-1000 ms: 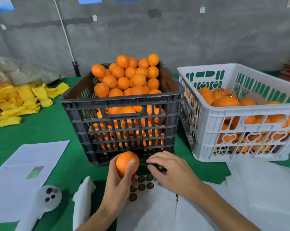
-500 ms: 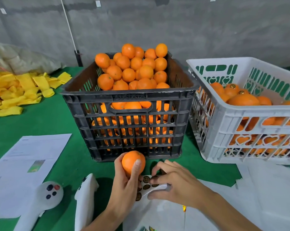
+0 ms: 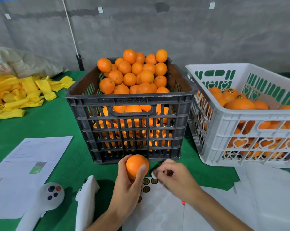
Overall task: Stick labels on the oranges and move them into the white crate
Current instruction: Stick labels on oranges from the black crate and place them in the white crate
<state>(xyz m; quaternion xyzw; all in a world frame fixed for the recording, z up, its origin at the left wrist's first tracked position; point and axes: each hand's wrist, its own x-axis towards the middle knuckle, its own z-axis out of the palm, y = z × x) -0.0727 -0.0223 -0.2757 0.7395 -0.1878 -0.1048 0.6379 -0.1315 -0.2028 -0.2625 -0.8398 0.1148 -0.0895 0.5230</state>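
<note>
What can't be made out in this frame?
- Label in the right hand, head view: only a pale edge shows; fingers hide its face.
- White crate, head view: right end cut off by the frame edge.
- Label sheet, head view: the left hand, holding the orange, covers part.

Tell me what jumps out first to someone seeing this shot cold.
The black crate at centre, heaped above its rim with oranges, draws the eye first. To its right the white crate holds fewer oranges, some already labelled. In front, the left hand holds one orange while the right hand pinches a small label beside it, above the sticker sheet.
</note>
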